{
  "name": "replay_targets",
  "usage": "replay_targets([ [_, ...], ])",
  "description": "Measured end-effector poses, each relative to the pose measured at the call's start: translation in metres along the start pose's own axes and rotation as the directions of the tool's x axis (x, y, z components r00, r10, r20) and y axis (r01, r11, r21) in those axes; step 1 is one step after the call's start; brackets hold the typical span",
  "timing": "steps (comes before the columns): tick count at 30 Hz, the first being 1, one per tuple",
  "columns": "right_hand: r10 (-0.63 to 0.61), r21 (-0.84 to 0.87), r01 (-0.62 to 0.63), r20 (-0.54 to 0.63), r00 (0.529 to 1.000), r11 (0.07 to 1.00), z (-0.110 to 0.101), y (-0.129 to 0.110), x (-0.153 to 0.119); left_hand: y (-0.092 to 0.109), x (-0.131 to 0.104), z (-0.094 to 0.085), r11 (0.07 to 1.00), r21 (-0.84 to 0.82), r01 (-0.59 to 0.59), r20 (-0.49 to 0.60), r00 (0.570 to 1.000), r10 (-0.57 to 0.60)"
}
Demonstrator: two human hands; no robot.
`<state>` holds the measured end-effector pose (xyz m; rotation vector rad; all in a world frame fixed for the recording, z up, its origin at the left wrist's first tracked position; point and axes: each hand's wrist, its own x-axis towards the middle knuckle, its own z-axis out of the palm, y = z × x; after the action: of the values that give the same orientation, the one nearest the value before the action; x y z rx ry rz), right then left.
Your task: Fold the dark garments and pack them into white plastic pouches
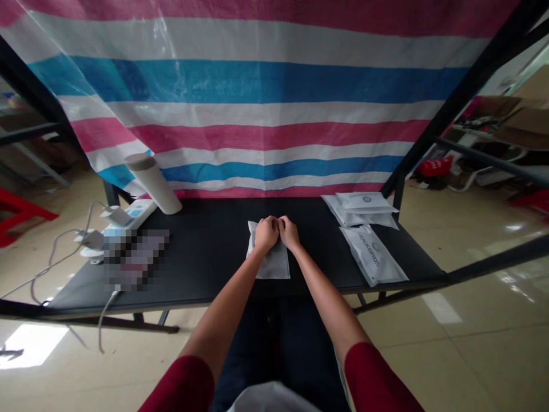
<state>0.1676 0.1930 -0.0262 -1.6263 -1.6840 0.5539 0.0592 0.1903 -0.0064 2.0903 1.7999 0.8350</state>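
Observation:
A whitish, partly see-through plastic bag [274, 266] lies on the black table [206, 246] in front of me. My left hand [266, 233] is closed at the bag's far end, its fingers curled down. Right beside it, my right hand [289, 231] is closed too, and the fingertips of both hands meet at the bag's upper edge. Whatever is pinched there is hidden by the fingers, though the bag's edge runs under them. A corner of the bag stands up to the left of my left hand.
To the right lie stacked white bags [366, 209] and a printed bag [373, 257]. At left stand a white tumbler [155, 186], a power strip [137, 214] with chargers and cables, and a pixelated phone-like object [139, 260]. A striped sheet [261, 86] hangs behind.

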Motion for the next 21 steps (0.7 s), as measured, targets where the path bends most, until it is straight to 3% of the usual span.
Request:
replay_targets([
  [4,-0.007,-0.019,0.007,0.044,0.999,1.0,-0.003,0.002,0.012,0.0,0.01,0.001,0.998,-0.01,0.058,0.022,0.998,-0.058],
  [7,0.005,0.023,-0.007,0.104,0.995,1.0,-0.008,0.005,0.003,-0.004,0.025,-0.005,0.993,-0.022,0.114,0.042,0.993,-0.113],
  [12,0.021,0.359,-0.159,0.36,0.933,0.92,-0.014,0.007,-0.062,-0.014,0.064,-0.025,0.986,-0.029,0.165,0.042,0.986,-0.164],
  [15,0.047,0.447,-0.258,0.431,0.901,0.856,-0.019,0.004,-0.093,-0.015,0.083,-0.031,0.987,-0.025,0.158,0.049,0.986,-0.156],
  [18,0.103,0.426,-0.304,0.433,0.896,0.852,-0.025,0.005,-0.086,-0.017,0.086,-0.034,0.993,-0.024,0.115,-0.011,0.993,-0.116],
  [21,0.163,0.423,-0.277,0.286,0.944,0.863,-0.028,0.014,-0.049,-0.031,0.075,-0.036,0.998,-0.004,0.063,-0.135,0.989,-0.063],
])
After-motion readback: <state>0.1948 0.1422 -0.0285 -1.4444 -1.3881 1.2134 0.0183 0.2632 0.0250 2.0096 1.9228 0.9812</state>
